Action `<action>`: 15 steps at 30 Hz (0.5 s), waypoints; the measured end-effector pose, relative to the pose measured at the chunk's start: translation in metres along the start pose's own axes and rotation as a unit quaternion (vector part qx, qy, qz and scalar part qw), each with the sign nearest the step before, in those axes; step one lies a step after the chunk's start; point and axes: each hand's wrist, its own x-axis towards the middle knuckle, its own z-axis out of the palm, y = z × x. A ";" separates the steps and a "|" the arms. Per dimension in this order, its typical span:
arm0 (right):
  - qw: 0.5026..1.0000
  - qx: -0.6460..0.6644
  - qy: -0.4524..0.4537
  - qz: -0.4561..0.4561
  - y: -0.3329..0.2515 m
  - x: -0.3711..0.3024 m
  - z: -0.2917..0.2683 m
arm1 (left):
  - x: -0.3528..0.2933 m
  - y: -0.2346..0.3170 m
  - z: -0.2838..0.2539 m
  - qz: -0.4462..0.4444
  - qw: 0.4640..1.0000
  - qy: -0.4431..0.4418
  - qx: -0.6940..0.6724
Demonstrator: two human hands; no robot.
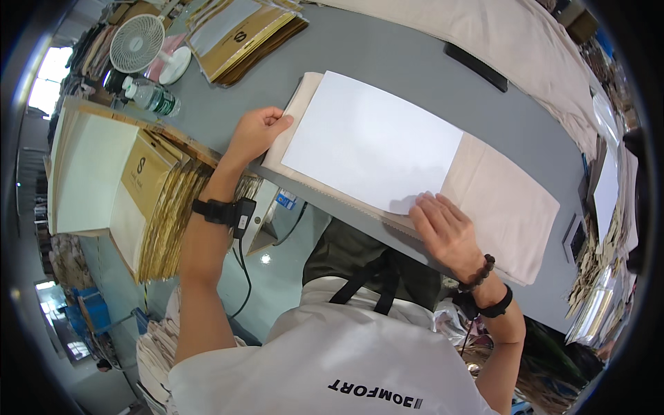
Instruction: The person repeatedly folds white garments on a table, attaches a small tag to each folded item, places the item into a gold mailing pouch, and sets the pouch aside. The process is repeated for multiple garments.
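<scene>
A: Two hands on one job; the white sheet (373,142) lies flat on the beige cloth (505,207), which lies along the near edge of the grey desk (415,62).

B: And the fingers?

A: The left hand (254,133) has its fingers curled closed, pinching the cloth's left end just beside the sheet's corner; the right hand (446,232) lies open, fingers spread flat, pressing the sheet's near corner and the cloth under it.

B: What might go wrong?

A: I'd judge the sheet could skid; it is loose on the cloth, so a tug from the left would slide it askew; the cloth also sits right at the desk's edge, so it might slip off.

B: Around it?

A: A black bar (476,66) beyond the sheet; more pale fabric (526,41) further back; brown bags (242,34), a small fan (137,43) and a bottle (153,97) to the left.
</scene>
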 end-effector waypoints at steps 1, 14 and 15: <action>1.000 0.002 -0.020 -0.005 -0.001 -0.002 0.002 | 0.000 -0.001 0.000 0.000 1.000 -0.008 -0.003; 0.978 0.169 -0.115 0.034 0.013 0.020 -0.015 | -0.010 0.002 0.020 0.043 0.990 0.117 0.061; 0.972 0.202 -0.111 0.054 0.016 0.028 -0.017 | -0.012 0.004 0.023 0.052 0.986 0.135 0.080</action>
